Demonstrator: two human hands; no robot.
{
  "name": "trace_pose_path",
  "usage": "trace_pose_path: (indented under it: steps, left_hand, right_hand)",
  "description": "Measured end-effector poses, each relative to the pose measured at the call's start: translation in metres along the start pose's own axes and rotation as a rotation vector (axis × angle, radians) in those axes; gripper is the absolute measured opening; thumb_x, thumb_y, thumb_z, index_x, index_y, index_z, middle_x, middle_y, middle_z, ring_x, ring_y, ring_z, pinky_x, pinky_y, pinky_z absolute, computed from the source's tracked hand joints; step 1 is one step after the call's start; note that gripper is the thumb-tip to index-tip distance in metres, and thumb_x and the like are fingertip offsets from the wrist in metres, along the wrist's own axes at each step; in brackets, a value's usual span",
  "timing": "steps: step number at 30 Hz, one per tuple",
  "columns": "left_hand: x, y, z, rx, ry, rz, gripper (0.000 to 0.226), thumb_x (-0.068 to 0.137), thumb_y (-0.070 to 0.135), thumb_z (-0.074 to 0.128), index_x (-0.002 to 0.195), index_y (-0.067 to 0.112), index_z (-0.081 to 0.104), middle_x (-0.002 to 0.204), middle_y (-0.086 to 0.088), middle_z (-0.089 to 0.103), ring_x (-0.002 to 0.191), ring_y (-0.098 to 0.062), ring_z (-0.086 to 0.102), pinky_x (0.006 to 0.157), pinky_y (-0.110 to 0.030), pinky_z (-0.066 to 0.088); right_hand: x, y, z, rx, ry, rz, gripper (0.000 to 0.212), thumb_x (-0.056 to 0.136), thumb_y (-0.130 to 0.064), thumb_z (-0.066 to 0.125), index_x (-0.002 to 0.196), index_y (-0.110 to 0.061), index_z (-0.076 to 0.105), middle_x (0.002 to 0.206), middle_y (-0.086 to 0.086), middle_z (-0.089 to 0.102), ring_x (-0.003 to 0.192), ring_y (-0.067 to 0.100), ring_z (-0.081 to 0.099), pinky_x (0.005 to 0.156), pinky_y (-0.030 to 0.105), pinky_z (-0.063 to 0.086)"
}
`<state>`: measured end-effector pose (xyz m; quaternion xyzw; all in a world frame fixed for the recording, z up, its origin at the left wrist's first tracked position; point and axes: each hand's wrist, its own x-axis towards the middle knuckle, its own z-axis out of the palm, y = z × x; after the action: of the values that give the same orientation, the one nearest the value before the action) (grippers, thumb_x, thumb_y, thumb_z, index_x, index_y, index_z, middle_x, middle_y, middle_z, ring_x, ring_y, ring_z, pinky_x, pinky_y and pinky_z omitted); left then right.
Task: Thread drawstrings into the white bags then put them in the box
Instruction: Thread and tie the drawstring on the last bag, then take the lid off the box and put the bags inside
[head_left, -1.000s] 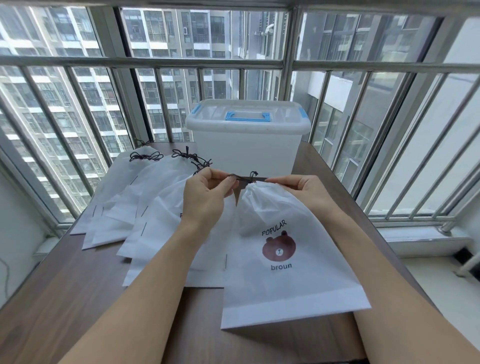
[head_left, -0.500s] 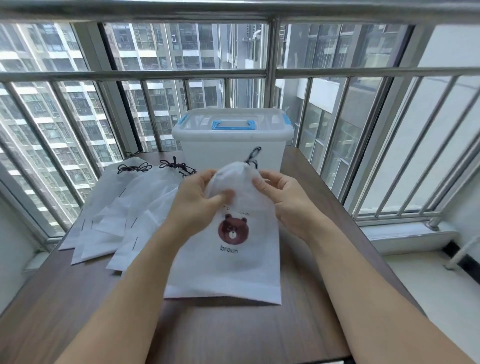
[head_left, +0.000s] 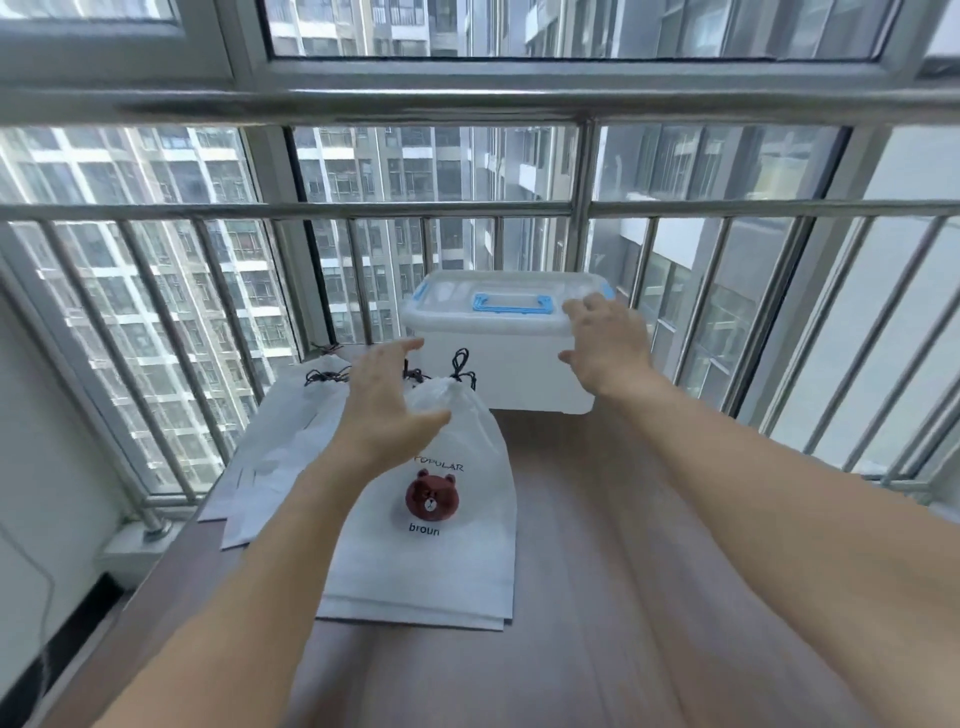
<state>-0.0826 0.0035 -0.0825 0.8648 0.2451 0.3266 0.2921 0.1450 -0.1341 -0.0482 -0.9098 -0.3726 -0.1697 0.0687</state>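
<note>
Wooden table (head_left: 597, 519) runs toward a railed window (head_left: 467, 208). White lidded box (head_left: 498, 358) sits at the far end, 12 o'clock, lid on, blue handle (head_left: 511, 304) on top.

Left hand (head_left: 387, 410): fingers spread and relaxed, gripping nothing, reaching toward the box's near left corner. It is above the gathered neck of the front white bag (head_left: 441, 519); contact with the bag cannot be told.

Right hand (head_left: 605, 348): fingers straight and loose, at the box's right end, at 1 o'clock from the bag. Fingertips lie at the lid's edge, thumb lower against the box's front wall; a firm grip cannot be told.

Front bag lies flat on the table, centre, just short of the box, neck cinched, bear print and "broun" facing up. Its dark drawstring (head_left: 462, 369) loops out at the top, against the box front.

More white bags (head_left: 280, 447) are fanned at 10 o'clock, overlapping, dark cords (head_left: 324, 375) at their far ends.
</note>
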Motion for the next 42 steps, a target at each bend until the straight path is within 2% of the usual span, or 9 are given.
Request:
trace_pose_path:
  steps: [6, 10, 14, 20, 23, 27, 33, 37, 42]
  left_hand:
    - [0.019, 0.022, 0.023, 0.375, -0.08, 0.316, 0.075, 0.076, 0.049, 0.072, 0.142, 0.033, 0.042, 0.142, 0.0, 0.041, 0.136, -0.024, 0.034, 0.115, -0.041, 0.028]
    - [0.032, 0.035, 0.012, -0.113, 0.096, 0.023, 0.054, 0.077, 0.05, 0.058, 0.124, 0.023, 0.05, 0.124, 0.003, 0.048, 0.12, -0.021, 0.045, 0.103, -0.043, 0.04]
    - [0.083, 0.038, 0.003, -0.123, 0.124, -0.198, 0.067, 0.092, 0.056, 0.056, 0.144, 0.014, 0.042, 0.148, -0.008, 0.04, 0.136, -0.027, 0.041, 0.111, -0.047, 0.036]
    - [0.138, 0.033, 0.016, -0.313, -0.174, -0.566, 0.046, 0.099, 0.045, 0.055, 0.131, 0.013, 0.055, 0.123, -0.005, 0.061, 0.102, -0.022, 0.062, 0.081, -0.036, 0.053]
    - [0.142, 0.029, 0.014, -0.271, -0.187, -0.611, 0.036, 0.097, 0.038, 0.062, 0.114, 0.006, 0.063, 0.1, -0.009, 0.068, 0.07, -0.021, 0.065, 0.051, -0.03, 0.052]
    - [0.15, 0.018, 0.019, -0.222, -0.154, -0.606, 0.036, 0.099, 0.04, 0.058, 0.108, 0.005, 0.064, 0.102, -0.011, 0.068, 0.065, -0.021, 0.063, 0.05, -0.03, 0.05]
    - [0.163, 0.011, 0.024, -0.255, -0.281, -0.639, 0.019, 0.103, 0.015, 0.051, 0.109, 0.0, 0.063, 0.105, -0.011, 0.068, 0.085, -0.024, 0.068, 0.087, -0.046, 0.059]
    - [0.165, 0.01, 0.021, -0.433, -0.447, -0.709, 0.019, 0.102, 0.011, 0.053, 0.114, 0.001, 0.063, 0.098, -0.005, 0.066, 0.079, -0.015, 0.066, 0.075, -0.03, 0.061]
    - [0.153, -0.007, 0.027, -0.955, -0.509, -0.902, 0.039, 0.1, -0.005, 0.037, 0.133, 0.005, 0.053, 0.134, -0.01, 0.058, 0.122, -0.023, 0.059, 0.105, -0.044, 0.049]
  right_hand:
    - [-0.015, -0.001, -0.029, -0.127, 0.104, -0.108, 0.032, 0.092, -0.037, 0.067, 0.119, -0.02, 0.064, 0.109, 0.003, 0.058, 0.107, 0.028, 0.055, 0.093, 0.044, 0.042]
    - [-0.059, 0.012, -0.053, 0.29, 0.027, -0.076, 0.05, 0.073, -0.061, 0.078, 0.106, -0.024, 0.071, 0.102, -0.006, 0.06, 0.101, 0.016, 0.056, 0.085, 0.034, 0.045]
    - [-0.065, 0.05, -0.073, 0.462, 0.121, 0.477, 0.086, 0.071, -0.088, 0.053, 0.114, -0.014, 0.064, 0.116, 0.006, 0.061, 0.114, 0.029, 0.057, 0.088, 0.041, 0.051]
    - [-0.045, 0.053, -0.052, 1.075, -0.204, 0.621, 0.024, 0.086, -0.016, 0.065, 0.103, 0.002, 0.063, 0.079, 0.017, 0.063, 0.058, 0.026, 0.064, 0.045, 0.029, 0.055]
    - [-0.035, 0.064, -0.048, 1.186, -0.157, 0.657, 0.018, 0.092, -0.007, 0.057, 0.105, 0.005, 0.062, 0.08, 0.015, 0.059, 0.058, 0.026, 0.06, 0.042, 0.031, 0.055]
    - [-0.04, 0.079, -0.041, 1.448, -0.293, 0.745, 0.018, 0.099, -0.004, 0.041, 0.104, 0.001, 0.058, 0.085, 0.018, 0.061, 0.061, 0.026, 0.061, 0.044, 0.029, 0.055]
    - [-0.02, 0.087, -0.06, 0.618, 0.312, 0.349, 0.043, 0.093, -0.043, 0.057, 0.128, -0.017, 0.059, 0.133, 0.007, 0.053, 0.122, 0.027, 0.048, 0.101, 0.04, 0.04]
    - [0.002, 0.028, -0.076, 0.345, -0.27, -0.189, 0.075, 0.079, -0.07, 0.065, 0.129, -0.014, 0.061, 0.126, 0.002, 0.062, 0.11, 0.021, 0.058, 0.09, 0.034, 0.046]
    - [0.015, 0.0, -0.059, 0.17, -0.345, -0.225, 0.088, 0.068, -0.087, 0.057, 0.105, -0.008, 0.071, 0.106, 0.011, 0.068, 0.095, 0.031, 0.061, 0.086, 0.048, 0.053]
